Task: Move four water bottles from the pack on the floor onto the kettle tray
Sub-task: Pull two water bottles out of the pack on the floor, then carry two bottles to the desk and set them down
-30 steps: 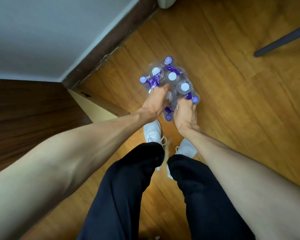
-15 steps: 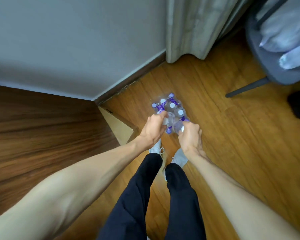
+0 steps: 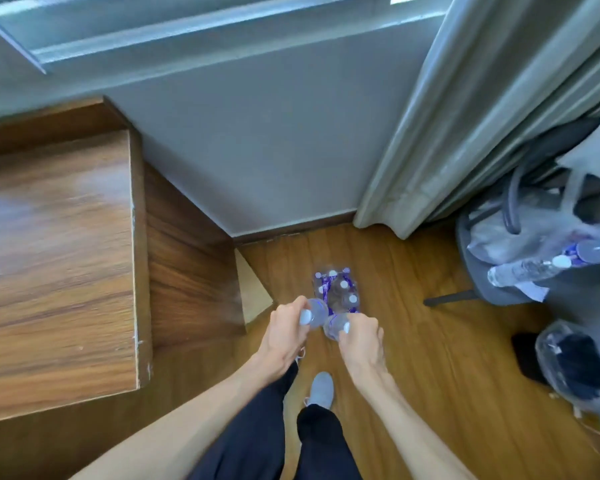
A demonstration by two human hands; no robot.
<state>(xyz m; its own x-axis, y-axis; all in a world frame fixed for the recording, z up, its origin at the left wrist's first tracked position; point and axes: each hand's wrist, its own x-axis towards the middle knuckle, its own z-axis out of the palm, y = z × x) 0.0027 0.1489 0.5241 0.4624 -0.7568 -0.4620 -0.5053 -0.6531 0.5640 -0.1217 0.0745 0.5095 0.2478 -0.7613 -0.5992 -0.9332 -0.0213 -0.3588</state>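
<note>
Each hand gripped one bottle, left hand [image 3: 284,336] and right hand [image 3: 361,341], lifted just above the pack [image 3: 336,289] on the floor; next needed carrying to the unseen kettle tray.

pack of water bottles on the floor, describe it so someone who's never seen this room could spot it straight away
Start at the grey curtain hanging to the wooden floor. Just left of its foot, near the skirting, stands the pack of water bottles, directly beyond the left hand and right hand. Unlike the loose bottles on the chair, it is a shrink-wrapped, purple-labelled cluster showing only white caps.
</note>
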